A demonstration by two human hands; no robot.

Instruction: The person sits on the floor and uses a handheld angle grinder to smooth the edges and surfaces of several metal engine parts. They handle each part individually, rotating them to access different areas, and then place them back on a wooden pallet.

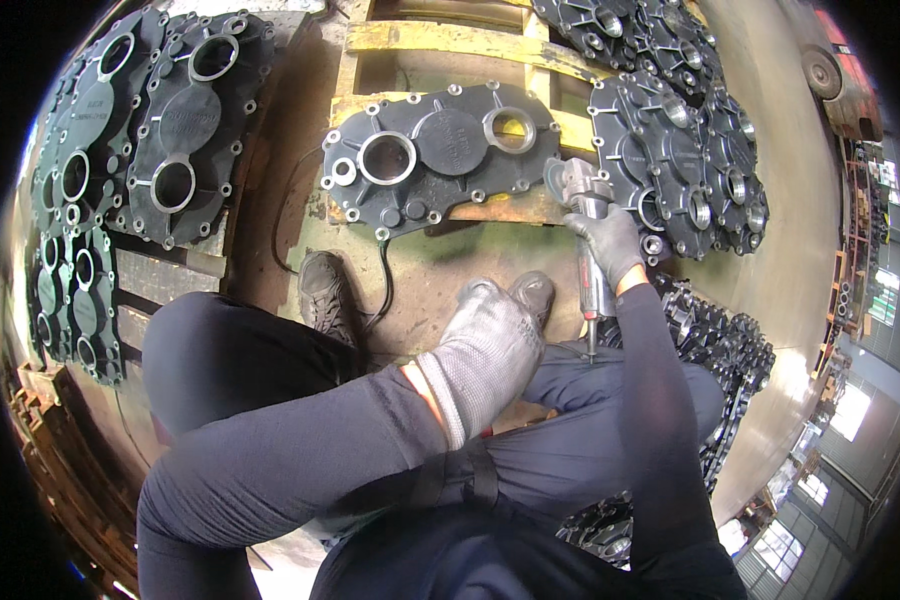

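Observation:
My right hand (610, 240), in a grey glove, is wrapped round the body of an angle grinder (592, 270). The grinder's metal head and disc (558, 180) sit at the right end of a black cast housing cover (450, 143); whether the disc touches it I cannot tell. This cover lies across a yellow-edged wooden pallet, with two large ringed openings and several bolt holes along its rim. My left hand (490, 345), also gloved, hangs in front of my knees, apart from the cover. Its fingers are turned away and hidden.
More black covers (192, 125) lie on a dark pallet at the left. Others are stacked at the right (670, 150), close by the grinder, and beside my right leg (720, 340). A black cable (385, 285) runs on the floor between my shoes (327, 295). The yellow pallet (460, 40) extends beyond.

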